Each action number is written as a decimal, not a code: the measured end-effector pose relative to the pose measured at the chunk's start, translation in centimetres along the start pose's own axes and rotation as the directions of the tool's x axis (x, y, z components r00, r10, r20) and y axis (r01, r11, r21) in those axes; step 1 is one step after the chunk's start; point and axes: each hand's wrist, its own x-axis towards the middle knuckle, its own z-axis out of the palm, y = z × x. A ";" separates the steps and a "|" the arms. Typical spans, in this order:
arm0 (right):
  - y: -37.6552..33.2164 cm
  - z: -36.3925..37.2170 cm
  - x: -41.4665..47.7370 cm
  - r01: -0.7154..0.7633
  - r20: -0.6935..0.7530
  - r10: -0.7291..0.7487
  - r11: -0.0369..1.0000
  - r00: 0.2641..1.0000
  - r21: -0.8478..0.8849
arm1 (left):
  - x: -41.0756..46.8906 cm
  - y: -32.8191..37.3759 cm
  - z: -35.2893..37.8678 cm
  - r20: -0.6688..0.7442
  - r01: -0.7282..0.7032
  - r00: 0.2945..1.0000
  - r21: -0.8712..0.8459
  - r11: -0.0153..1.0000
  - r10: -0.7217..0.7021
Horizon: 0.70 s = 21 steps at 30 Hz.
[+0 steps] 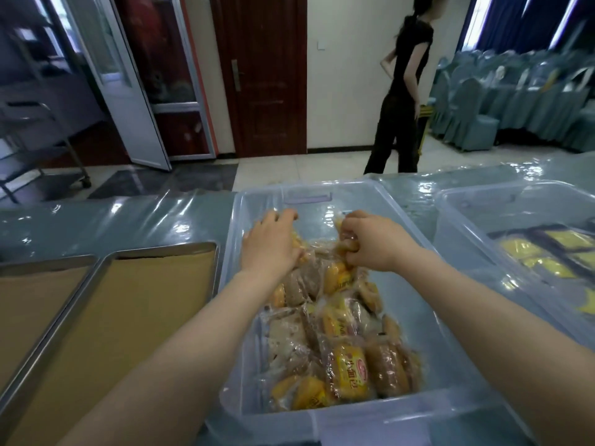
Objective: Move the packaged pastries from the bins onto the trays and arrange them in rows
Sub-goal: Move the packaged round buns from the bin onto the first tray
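Dim daylight from bright windows (483, 20) at upper right leaves white glare on the clear plastic sheet (180, 207) covering the grey-blue tabletop (96, 230) and on the translucent plastic bin (322, 185), while wide-angle distortion bends the edges and the background blurs.

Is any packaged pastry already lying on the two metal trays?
No, both metal trays show only brown paper lining; the packaged pastries are in the clear bin.
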 end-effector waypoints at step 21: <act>-35.5 -0.4 -2.8 0.359 -0.540 -0.053 0.801 0.840 0.479 | -20.3 -23.0 -23.5 -0.376 0.168 0.874 -0.357 0.919 -0.306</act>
